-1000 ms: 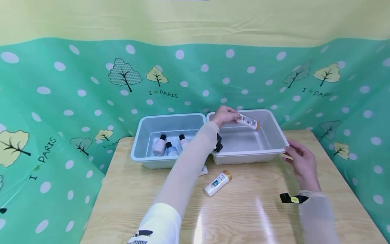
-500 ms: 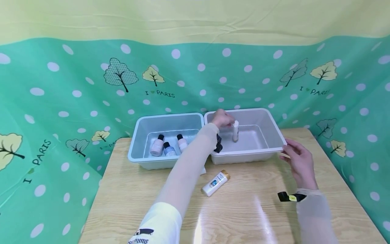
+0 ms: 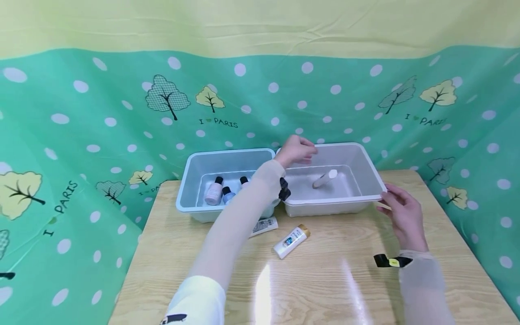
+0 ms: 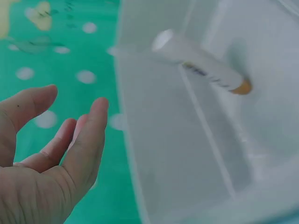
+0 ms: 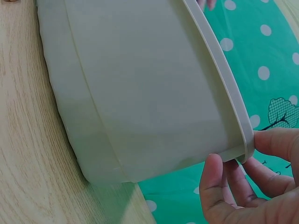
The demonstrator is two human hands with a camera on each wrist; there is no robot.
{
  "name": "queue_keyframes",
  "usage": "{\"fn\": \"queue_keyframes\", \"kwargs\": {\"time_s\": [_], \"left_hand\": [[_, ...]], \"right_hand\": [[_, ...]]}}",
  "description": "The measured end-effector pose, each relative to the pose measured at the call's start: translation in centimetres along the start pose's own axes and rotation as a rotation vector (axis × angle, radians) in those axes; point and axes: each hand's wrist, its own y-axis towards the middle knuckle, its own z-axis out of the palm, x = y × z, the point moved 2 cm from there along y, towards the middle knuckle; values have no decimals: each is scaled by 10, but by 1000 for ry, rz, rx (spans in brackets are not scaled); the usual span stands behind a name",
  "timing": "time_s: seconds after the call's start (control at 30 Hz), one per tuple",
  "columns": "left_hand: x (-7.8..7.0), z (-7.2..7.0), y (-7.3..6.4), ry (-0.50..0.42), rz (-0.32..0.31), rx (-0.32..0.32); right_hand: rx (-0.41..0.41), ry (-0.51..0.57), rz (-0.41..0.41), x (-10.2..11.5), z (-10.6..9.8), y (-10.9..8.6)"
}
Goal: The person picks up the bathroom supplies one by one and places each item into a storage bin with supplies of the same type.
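Your left hand is up at the back-left of the grey bin, fingers loosely spread, nothing held. Left wrist view shows it well apart from the tilted bottle: white body, gold cap end down toward the bin floor, pale base up. You've got that bottle inside the grey bin, around the middle in the head view, neither hand touching it.

Your right hand pinches the rim at the near right corner of the same bin, thumb and fingertips on either side in the right wrist view.

Just left of it, you have the bluish bin with three black-capped bottles: a pink one, a blue one and a third, mostly hidden behind your left sleeve.

In front of the bins, on the wood-grain table, a white gold-capped bottle lies label up, cap pointing away from you. Near it, a white container with dark print lies partly under your sleeve's line of sight; its far end can't be seen. Green dotted cloth behind, tree prints, yellow top band.
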Motion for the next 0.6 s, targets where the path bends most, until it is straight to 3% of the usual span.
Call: {"fn": "queue_keyframes", "kwargs": {"time_s": [0.13,0.27,0.43,0.6], "left_hand": [[-9,-11,-24,-50,62,54],[-9,-22,-50,-124,105,94],[-2,-37,-87,-230,150,133],[12,-48,-125,-235,212,140]], "right_hand": [[4,1,8,1,0,0],[6,8,-4,2,0,0],[1,32,-13,0,1,2],[2,34,-5,-1,1,1]]}}
